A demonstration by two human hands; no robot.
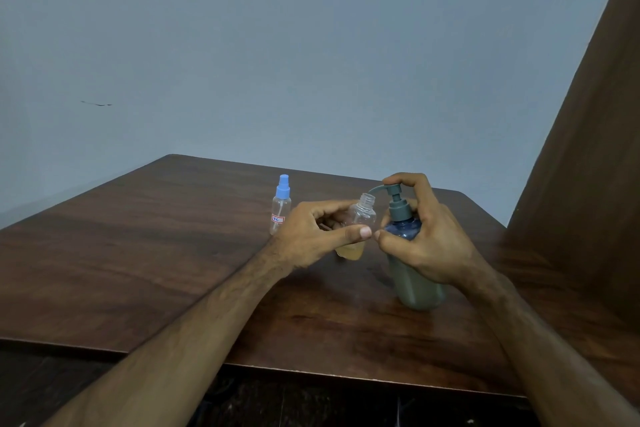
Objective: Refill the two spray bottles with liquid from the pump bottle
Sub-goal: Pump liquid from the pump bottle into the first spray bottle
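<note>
Pump bottle (415, 267) stands on the wooden desk (138, 253), gripped by the right hand (419, 236) with a finger on its pump head. Left hand (311, 236) pinches an uncapped spray bottle (360, 222) under the spout. A capped spray bottle (280, 206) stands nearby.

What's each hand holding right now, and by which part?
Left hand grips the uncapped spray bottle round its body, below the neck. Right hand holds the pump bottle at its shoulder, a finger on the pump head.
</note>
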